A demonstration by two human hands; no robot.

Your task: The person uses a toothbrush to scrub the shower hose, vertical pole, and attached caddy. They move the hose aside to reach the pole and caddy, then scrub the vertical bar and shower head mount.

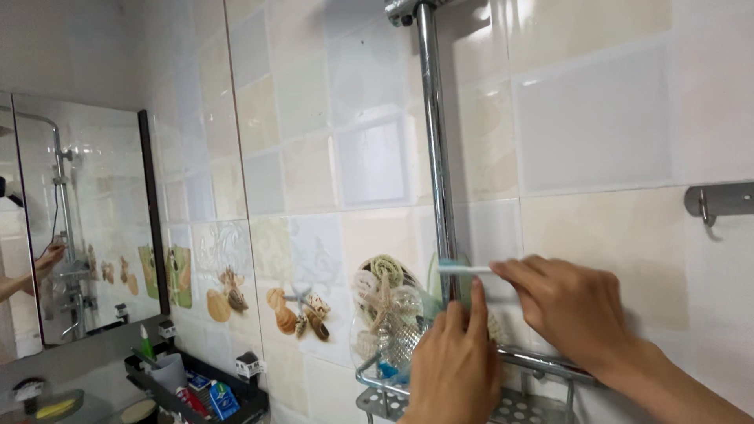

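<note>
My left hand (455, 363) is wrapped around a clear patterned glass cup (393, 334), held tilted in front of the tiled wall just above a chrome wire rack (542, 365). Something blue shows at the bottom of the cup. My right hand (569, 306) pinches a white and light-blue toothbrush (463, 268) by one end. The toothbrush lies level across the upright chrome shower pipe (433, 141), over the cup's mouth. Which end is the brush head cannot be made out.
A mirror (86, 228) at the left reflects the shower pipe and an arm. Below it a black wall shelf (251, 396) holds a grey cup, tubes and small boxes. A metal hook (719, 200) sticks out of the wall at the right.
</note>
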